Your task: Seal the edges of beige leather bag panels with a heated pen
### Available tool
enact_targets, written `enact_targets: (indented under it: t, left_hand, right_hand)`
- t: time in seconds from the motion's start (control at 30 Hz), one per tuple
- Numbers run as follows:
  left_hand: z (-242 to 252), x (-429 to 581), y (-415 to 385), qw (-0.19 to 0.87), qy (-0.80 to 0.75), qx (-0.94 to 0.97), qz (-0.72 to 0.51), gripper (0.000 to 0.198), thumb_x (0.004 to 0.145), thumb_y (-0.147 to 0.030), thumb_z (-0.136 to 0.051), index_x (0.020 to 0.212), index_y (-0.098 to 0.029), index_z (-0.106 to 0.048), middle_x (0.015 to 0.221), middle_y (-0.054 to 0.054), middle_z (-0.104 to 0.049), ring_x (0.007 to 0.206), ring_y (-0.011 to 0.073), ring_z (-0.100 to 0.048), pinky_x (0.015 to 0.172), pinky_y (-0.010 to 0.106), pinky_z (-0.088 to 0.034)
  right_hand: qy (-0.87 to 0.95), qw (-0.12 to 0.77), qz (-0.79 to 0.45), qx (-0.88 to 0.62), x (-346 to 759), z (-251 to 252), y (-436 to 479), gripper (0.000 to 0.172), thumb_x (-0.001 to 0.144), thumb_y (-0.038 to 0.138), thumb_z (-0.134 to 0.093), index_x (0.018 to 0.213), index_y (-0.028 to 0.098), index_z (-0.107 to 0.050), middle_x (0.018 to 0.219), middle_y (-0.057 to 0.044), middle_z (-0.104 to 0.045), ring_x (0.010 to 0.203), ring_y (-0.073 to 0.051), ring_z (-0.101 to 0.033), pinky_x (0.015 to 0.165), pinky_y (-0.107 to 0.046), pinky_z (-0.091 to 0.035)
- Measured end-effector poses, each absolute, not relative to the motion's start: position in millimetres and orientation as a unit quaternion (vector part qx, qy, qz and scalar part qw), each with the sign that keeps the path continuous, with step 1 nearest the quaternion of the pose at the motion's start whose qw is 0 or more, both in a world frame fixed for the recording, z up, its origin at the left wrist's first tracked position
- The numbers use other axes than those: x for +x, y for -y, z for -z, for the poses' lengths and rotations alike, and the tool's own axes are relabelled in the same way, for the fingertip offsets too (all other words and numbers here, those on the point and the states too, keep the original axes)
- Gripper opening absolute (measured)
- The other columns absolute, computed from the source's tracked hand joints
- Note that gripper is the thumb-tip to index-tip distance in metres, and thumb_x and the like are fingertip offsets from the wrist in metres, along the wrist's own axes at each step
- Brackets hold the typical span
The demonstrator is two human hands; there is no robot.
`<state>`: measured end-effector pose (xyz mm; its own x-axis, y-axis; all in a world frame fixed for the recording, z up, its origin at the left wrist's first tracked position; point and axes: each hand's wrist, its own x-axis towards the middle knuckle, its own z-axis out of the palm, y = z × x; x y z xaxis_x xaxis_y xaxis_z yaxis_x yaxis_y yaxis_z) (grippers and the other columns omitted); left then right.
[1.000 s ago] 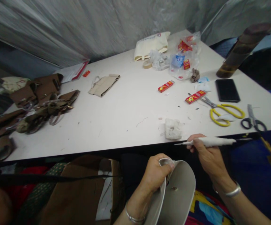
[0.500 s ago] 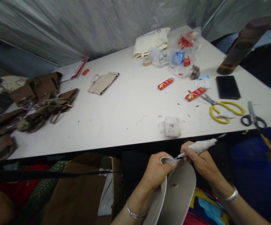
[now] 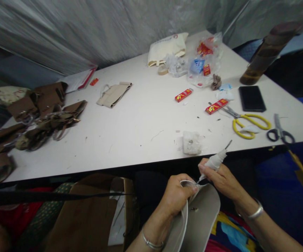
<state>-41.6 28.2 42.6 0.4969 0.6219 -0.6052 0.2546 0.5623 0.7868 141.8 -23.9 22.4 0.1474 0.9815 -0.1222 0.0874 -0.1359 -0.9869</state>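
In front of the table edge, my left hand [image 3: 176, 194] pinches the folded top edge of a light grey-beige leather-like piece [image 3: 202, 213], its thumb on the inner side. The piece hangs down open below, with a small metal fitting on its inner face. My right hand [image 3: 219, 178] is closed round a thin pointed tool with a handle wrapped in white cloth [image 3: 216, 161]. Its narrow front end meets the piece's edge beside my left thumb; a metal rod sticks out at the back. The exact contact point is too small to make out.
A waxy white block [image 3: 192, 142] lies at the table edge. Yellow-handled scissors [image 3: 251, 124], black-handled snips [image 3: 280, 133], red boxes [image 3: 216, 106], a phone [image 3: 252, 98] and a bottle [image 3: 269, 52] are on the right. Brown bag pieces [image 3: 46, 115] lie left; a cardboard box [image 3: 88, 213] stands below.
My right hand has moved slightly left and down, and the wrapped tool is tilted more steeply, its front end at the edge. My left hand keeps its pinch.
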Motion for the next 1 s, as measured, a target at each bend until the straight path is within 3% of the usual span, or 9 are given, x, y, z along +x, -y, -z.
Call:
enact_targets:
  t: [0.17, 0.33, 0.47, 0.7, 1.0]
  left_hand:
    - [-38.3, -42.7, -28.8, 0.733, -0.498, 0.443, -0.134, 0.021, 0.059, -0.031, -0.079, 0.065, -0.015, -0.066, 0.056, 0.000, -0.058, 0.054, 0.0128, -0.046, 0.055, 0.027, -0.034]
    - [-35.7, -45.4, -31.5, 0.732, -0.511, 0.421, -0.161, 0.030, 0.056, -0.036, -0.085, 0.064, -0.016, -0.064, 0.054, -0.001, -0.056, 0.053, 0.0119, -0.043, 0.053, 0.026, -0.030]
    - [-36.8, -45.7, -32.9, 0.735, -0.517, 0.406, -0.168, 0.030, 0.054, -0.036, -0.085, 0.064, -0.015, -0.065, 0.054, -0.001, -0.056, 0.053, 0.0117, -0.043, 0.053, 0.026, -0.030]
    - [-32.7, -55.0, -43.8, 0.748, -0.522, 0.348, -0.217, 0.035, 0.051, -0.036, -0.089, 0.067, -0.015, -0.066, 0.057, -0.002, -0.057, 0.056, 0.0117, -0.045, 0.058, 0.026, -0.033]
    - [-26.9, -67.5, -52.0, 0.778, -0.498, 0.315, -0.218, 0.043, 0.051, -0.043, -0.094, 0.071, -0.016, -0.066, 0.060, -0.002, -0.058, 0.058, 0.0119, -0.046, 0.060, 0.026, -0.036]
  right_hand:
    - [0.449, 0.475, -0.465, -0.597, 137.7, -25.6, 23.1, 0.048, 0.105, 0.057, -0.053, 0.074, 0.021, -0.055, 0.063, 0.003, -0.050, 0.059, -0.014, -0.049, 0.058, -0.027, -0.040]
    - [0.403, 0.505, -0.461, -0.608, 129.3, -19.9, 35.5, 0.047, 0.102, 0.061, -0.058, 0.081, 0.020, -0.066, 0.065, 0.000, -0.062, 0.058, -0.016, -0.058, 0.055, -0.026, -0.046]
    - [0.345, 0.573, -0.366, -0.647, 129.8, -17.1, 37.3, 0.045, 0.102, 0.059, -0.058, 0.079, 0.021, -0.066, 0.064, 0.000, -0.063, 0.057, -0.015, -0.059, 0.054, -0.025, -0.049]
    - [0.384, 0.582, -0.181, -0.693, 145.2, -21.5, 20.3, 0.028, 0.100, 0.053, -0.066, 0.101, 0.025, -0.071, 0.084, 0.000, -0.072, 0.075, -0.018, -0.067, 0.073, -0.028, -0.055]
    - [0.444, 0.571, -0.157, -0.672, 144.2, -15.0, 11.2, 0.019, 0.101, 0.042, -0.068, 0.103, 0.024, -0.073, 0.096, -0.004, -0.075, 0.086, -0.022, -0.069, 0.083, -0.034, -0.056]
